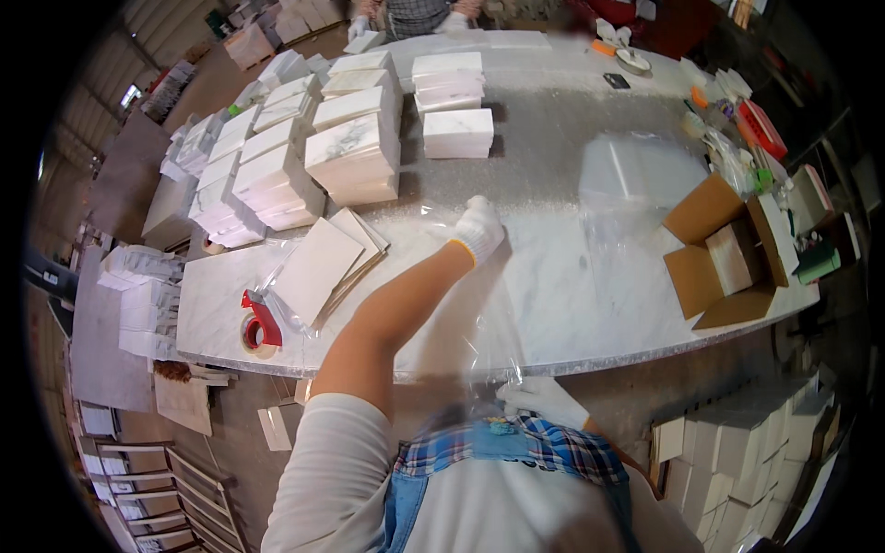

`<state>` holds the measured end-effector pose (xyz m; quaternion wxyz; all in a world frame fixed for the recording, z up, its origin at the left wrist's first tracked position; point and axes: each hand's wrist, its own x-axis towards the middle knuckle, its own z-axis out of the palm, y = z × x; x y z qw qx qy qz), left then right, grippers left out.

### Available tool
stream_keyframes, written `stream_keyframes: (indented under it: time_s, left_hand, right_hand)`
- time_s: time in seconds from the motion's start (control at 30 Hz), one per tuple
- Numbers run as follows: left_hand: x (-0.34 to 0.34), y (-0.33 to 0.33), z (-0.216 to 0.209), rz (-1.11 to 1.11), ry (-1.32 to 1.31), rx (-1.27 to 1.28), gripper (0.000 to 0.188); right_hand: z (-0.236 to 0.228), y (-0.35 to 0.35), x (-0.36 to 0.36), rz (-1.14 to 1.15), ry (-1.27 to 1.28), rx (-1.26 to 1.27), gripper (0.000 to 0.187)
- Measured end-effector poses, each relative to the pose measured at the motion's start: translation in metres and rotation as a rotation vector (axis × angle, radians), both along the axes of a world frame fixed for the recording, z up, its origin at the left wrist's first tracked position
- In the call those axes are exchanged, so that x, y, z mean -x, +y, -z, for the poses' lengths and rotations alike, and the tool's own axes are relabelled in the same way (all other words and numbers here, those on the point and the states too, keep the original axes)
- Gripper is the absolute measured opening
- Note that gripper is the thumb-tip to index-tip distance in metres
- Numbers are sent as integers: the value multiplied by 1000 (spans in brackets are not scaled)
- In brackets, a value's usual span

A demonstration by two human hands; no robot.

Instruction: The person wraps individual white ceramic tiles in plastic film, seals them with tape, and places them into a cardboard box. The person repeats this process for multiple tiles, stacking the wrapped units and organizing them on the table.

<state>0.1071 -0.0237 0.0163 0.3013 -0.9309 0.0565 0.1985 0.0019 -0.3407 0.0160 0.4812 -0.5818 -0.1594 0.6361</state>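
Both my hands wear white knit gloves. My left hand (479, 230) is stretched out over the marble slab tabletop (562, 304), its fingers closed on a sheet of clear plastic film (484, 336). From there the film runs back toward my body, over the table's near edge. My right hand (546, 402) is low at my waist, fingers closed on the film's near end. Left of my left arm, a few thin white tiles (321, 265) lie fanned out, with more clear film around them. A red tape dispenser (261, 324) stands by their near corner.
White marble tile stacks (353, 157) fill the table's far left. Clear plastic sheets (641, 170) lie at right, beside an open cardboard box (728, 258) holding a white block. Across the table stands another person (419, 18) in gloves. White boxes (737, 452) are piled at lower right.
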Motion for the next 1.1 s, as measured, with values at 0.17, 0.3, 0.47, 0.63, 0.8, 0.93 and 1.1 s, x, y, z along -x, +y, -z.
stream_keyframes:
  time_s: [0.17, 0.3, 0.47, 0.63, 0.8, 0.93, 1.1]
  left_hand:
    - [38, -8, 24, -604, -626, 742, 26]
    - [74, -36, 38, -632, -917, 907, 29]
    - [109, -58, 47, -516, -979, 913, 26]
    - [123, -54, 57, -454, -984, 873, 30]
    - [118, -61, 57, -324, -1025, 820, 21]
    - [119, -65, 37, -381, -889, 766, 30]
    - [118, -57, 36, -316, -882, 703, 37]
  right_hand:
    - [13, -8, 28, 11, -65, 77, 34]
    - [61, -30, 40, -32, -413, -175, 32]
    - [82, -43, 42, -215, -852, -239, 30]
    - [110, -47, 48, -143, -746, -99, 35]
    - [159, -51, 34, -325, -984, 325, 41]
    - [197, -68, 14, -607, -961, 752, 42]
    - [78, -32, -11, -847, -902, 573, 43]
